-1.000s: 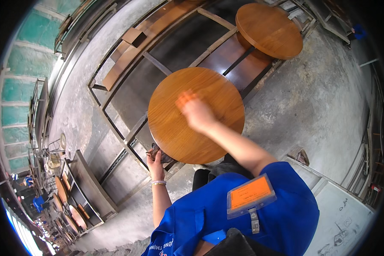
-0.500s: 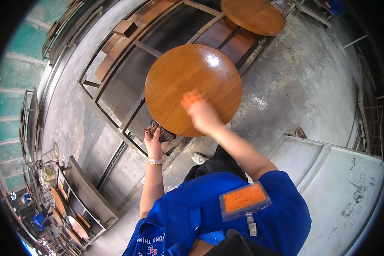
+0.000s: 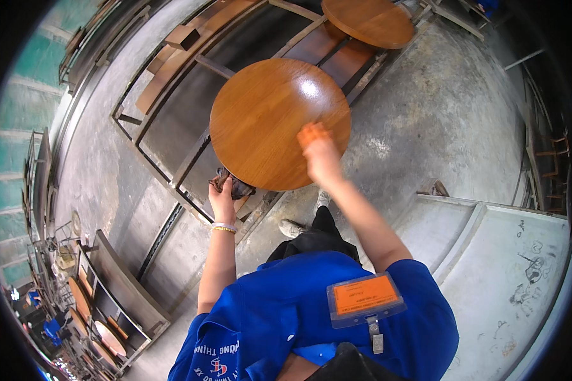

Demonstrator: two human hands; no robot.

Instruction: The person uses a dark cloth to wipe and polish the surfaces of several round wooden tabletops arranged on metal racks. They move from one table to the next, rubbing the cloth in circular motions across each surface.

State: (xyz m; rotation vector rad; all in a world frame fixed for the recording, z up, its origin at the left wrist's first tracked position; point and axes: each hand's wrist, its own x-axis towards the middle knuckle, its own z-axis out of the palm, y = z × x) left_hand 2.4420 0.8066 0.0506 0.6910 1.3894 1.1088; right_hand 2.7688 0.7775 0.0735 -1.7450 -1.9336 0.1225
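A round wooden tabletop with a glossy brown grain rests on a metal-framed rack in front of me. My left hand is closed around a dark crumpled cloth at the tabletop's near left edge. Over the right part of the wood, my right hand is pressed to the surface, smeared by motion. Something orange is at its fingertips; whether it is a small pad or a covering on the fingers is hard to make out.
Another round tabletop lies on the far end of the rack. A small brown block sits on a board at far left. To my right stands a pale, scribbled panel. Several boards and round tops lean on a cart at lower left.
My right hand has swept to the right across the tabletop with the orange thing. The left hand keeps its hold on the cloth. The whole view has shifted slightly.
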